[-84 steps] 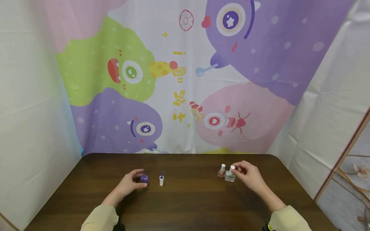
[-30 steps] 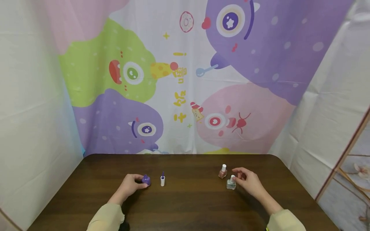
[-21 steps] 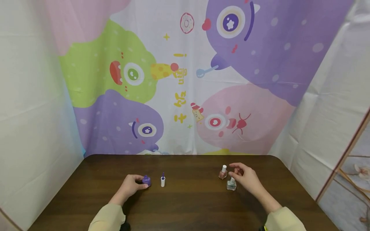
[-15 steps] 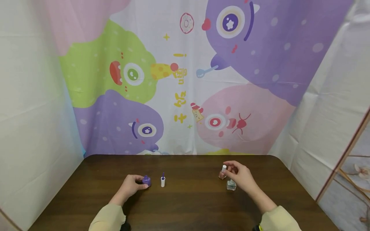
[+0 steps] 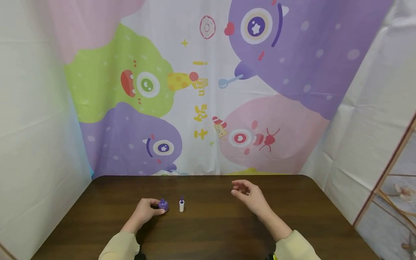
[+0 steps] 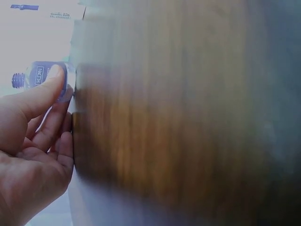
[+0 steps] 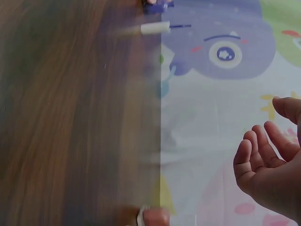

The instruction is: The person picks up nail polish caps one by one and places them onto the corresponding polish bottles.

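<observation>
My left hand (image 5: 144, 210) pinches a purple nail polish bottle (image 5: 163, 206) that stands uncapped on the table. In the left wrist view the thumb lies across the label of the bottle (image 6: 35, 75), and its threaded neck is bare. To its right a white nail polish cap (image 5: 181, 206) stands upright, purple brush (image 5: 182, 197) pointing up. My right hand (image 5: 253, 200) hovers over the right half of the table with loosely bent fingers, thumb apart, nothing held. It covers the pink and the clear polish bottles in the head view. A blurred pinkish thing (image 7: 156, 216) shows at the right wrist view's bottom.
The dark wooden table (image 5: 208, 231) has its far edge against a hanging cloth (image 5: 208, 155) with cartoon monsters. White cloth walls (image 5: 344, 151) stand at both sides. Table surface lies between the cap and my right hand.
My right hand let go of the clear bottle after drawing it toward me, away from the pink one, then moved left past both. My left hand closed on the purple bottle.
</observation>
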Available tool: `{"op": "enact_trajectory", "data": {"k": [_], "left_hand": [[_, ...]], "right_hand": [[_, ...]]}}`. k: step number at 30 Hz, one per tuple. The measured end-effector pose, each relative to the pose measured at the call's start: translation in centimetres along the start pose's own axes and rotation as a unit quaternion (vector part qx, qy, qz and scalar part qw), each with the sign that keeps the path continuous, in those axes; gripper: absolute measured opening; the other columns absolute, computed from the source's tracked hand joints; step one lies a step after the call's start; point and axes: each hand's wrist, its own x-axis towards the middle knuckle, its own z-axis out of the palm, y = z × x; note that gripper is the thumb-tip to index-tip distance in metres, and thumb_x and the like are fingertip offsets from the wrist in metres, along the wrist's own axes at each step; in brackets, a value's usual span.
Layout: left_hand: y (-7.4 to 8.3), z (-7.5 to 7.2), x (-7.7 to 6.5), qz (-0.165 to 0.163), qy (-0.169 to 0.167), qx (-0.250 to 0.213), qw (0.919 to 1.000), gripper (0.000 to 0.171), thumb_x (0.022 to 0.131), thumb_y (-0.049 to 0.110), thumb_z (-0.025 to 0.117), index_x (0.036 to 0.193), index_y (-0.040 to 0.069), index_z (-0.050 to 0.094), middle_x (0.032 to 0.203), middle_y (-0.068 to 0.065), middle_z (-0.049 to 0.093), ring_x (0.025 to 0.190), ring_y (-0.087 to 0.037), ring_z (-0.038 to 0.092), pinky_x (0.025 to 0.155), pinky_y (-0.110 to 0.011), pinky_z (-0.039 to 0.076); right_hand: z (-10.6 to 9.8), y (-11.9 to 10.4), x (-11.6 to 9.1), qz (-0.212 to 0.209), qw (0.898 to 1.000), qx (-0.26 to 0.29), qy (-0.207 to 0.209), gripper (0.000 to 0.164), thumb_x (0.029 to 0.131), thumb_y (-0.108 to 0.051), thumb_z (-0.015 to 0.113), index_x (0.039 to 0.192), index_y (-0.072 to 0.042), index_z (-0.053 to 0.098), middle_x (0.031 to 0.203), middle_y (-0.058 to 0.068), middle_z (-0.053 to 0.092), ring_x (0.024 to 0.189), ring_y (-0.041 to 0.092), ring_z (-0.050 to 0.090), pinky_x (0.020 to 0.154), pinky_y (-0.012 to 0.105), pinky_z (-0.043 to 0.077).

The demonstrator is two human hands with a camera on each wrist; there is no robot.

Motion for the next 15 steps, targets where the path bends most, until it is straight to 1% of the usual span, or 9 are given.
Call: {"op": "enact_trajectory", "data": {"k": [3, 9, 12, 15], "left_hand": [[0.1, 0.0, -0.1, 0.001, 0.000, 0.000, 1.0000, 0.028, 0.073, 0.008, 0.079, 0.096, -0.004, 0.070, 0.101, -0.018, 0.067, 0.103, -0.037, 0.058, 0.088, -0.049, 0.046], [-0.2, 0.1, 0.1, -0.008, -0.001, 0.000, 1.0000, 0.029, 0.074, 0.009, 0.079, 0.097, -0.004, 0.069, 0.102, -0.018, 0.067, 0.104, -0.038, 0.057, 0.089, -0.049, 0.046], [-0.2, 0.1, 0.1, -0.009, -0.001, 0.003, 1.0000, 0.029, 0.074, 0.009, 0.079, 0.097, -0.004, 0.069, 0.102, -0.018, 0.067, 0.105, -0.038, 0.057, 0.089, -0.050, 0.046], [0.0, 0.0, 0.0, -0.010, 0.001, 0.003, 0.9999, 0.028, 0.073, 0.008, 0.080, 0.097, -0.004, 0.069, 0.102, -0.019, 0.067, 0.104, -0.038, 0.057, 0.089, -0.050, 0.045]], "right_hand": [[1.1, -0.4, 0.3, -0.002, 1.000, 0.025, 0.000, 0.029, 0.084, -0.015, 0.072, 0.112, -0.010, 0.065, 0.100, 0.008, 0.067, 0.090, 0.015, 0.059, 0.076, 0.026, 0.047], [3.3, -0.9, 0.8, 0.004, 0.998, 0.057, -0.005, 0.031, 0.085, -0.012, 0.070, 0.115, -0.008, 0.064, 0.105, 0.006, 0.067, 0.097, 0.016, 0.060, 0.084, 0.030, 0.047], [4.2, -1.3, 0.9, 0.004, 0.997, 0.072, -0.010, 0.033, 0.085, -0.011, 0.070, 0.116, -0.006, 0.063, 0.108, 0.010, 0.067, 0.100, 0.021, 0.060, 0.087, 0.032, 0.047], [4.7, -2.3, 0.8, 0.003, 0.996, 0.084, -0.019, 0.033, 0.085, -0.008, 0.068, 0.117, -0.003, 0.061, 0.111, 0.017, 0.065, 0.103, 0.026, 0.060, 0.087, 0.033, 0.047]]}}
